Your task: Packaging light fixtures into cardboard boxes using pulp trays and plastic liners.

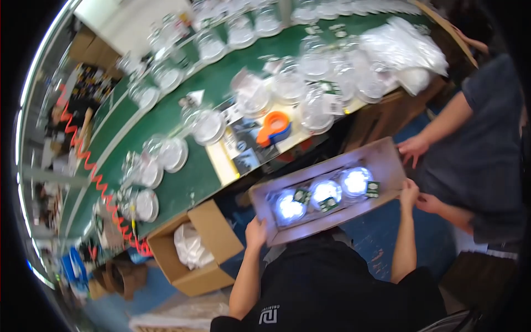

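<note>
- Black shirt (pixel 343 288) nearest the camera; open long box (pixel 390 166) held just ahead of it, off the desk (pixel 188 196), over the blue floor (pixel 376 243).
- Box contains three lit round lamps (pixel 325 192) in a row, green-and-white tags (pixel 329 205) lying on them.
- Left hand (pixel 256 232) grips the box's left end, right hand (pixel 409 193) the right end.
- Co-worker's hand (pixel 414 148) at the far right corner, fingers spread; contact: can't tell. Their other hand (pixel 428 203) is just beside the right hand.
- Risk: uncoordinated pull at the right end could tilt the box; lamps could slide or knock together.
- Risk: box bottom not visible; weak flaps could sag under load.
- Further out: open carton (pixel 227 232) with white wrap (pixel 191 246), orange tape dispenser (pixel 274 128) on the desk.
</note>
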The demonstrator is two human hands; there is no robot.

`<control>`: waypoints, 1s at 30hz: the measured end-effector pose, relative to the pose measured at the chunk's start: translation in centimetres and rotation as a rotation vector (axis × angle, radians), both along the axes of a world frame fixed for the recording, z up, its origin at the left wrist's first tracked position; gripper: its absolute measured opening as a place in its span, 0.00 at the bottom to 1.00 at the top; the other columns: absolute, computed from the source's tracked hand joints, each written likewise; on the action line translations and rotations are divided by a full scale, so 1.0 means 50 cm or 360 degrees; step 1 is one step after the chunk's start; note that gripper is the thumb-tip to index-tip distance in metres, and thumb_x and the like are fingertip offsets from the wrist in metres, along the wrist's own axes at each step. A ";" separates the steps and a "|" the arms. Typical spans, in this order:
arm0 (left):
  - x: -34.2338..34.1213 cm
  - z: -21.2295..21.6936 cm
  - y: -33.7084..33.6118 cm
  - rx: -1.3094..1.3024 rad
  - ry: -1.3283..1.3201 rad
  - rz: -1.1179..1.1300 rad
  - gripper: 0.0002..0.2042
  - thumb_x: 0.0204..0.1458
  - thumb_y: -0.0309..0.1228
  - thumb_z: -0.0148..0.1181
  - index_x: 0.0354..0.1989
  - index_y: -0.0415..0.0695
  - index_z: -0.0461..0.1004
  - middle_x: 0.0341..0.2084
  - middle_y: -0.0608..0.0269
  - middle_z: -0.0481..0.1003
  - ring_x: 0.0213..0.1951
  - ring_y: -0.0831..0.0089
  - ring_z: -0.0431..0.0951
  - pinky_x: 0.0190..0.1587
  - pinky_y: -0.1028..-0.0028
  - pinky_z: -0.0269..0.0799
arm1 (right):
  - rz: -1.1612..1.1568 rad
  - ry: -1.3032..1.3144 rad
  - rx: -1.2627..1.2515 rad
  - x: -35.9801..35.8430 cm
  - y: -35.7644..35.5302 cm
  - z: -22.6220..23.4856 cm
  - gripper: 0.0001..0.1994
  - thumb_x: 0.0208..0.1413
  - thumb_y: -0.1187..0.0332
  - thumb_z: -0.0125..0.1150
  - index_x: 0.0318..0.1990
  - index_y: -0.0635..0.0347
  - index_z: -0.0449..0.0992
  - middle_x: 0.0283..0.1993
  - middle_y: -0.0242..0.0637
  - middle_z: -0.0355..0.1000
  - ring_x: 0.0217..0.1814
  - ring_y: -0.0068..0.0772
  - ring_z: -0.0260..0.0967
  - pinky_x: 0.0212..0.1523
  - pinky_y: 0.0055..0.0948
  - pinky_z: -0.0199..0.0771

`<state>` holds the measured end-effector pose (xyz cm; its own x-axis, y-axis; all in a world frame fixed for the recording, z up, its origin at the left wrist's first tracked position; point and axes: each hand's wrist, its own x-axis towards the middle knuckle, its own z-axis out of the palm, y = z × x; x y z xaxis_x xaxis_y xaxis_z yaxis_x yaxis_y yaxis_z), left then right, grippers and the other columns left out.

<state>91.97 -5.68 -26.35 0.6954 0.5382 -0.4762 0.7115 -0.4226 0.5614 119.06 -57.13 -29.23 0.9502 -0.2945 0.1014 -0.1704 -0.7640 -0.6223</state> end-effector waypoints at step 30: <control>0.256 -0.147 -0.226 -0.0416 -0.0536 -0.0172 0.17 0.52 0.27 0.50 0.50 0.46 0.78 0.43 0.43 0.78 0.48 0.46 0.77 0.53 0.54 0.72 | 0.0882 0.1347 0.0335 -0.446 0.010 -0.199 0.07 0.58 0.68 0.60 0.36 0.62 0.80 0.30 0.32 0.76 0.31 0.26 0.69 0.36 0.29 0.71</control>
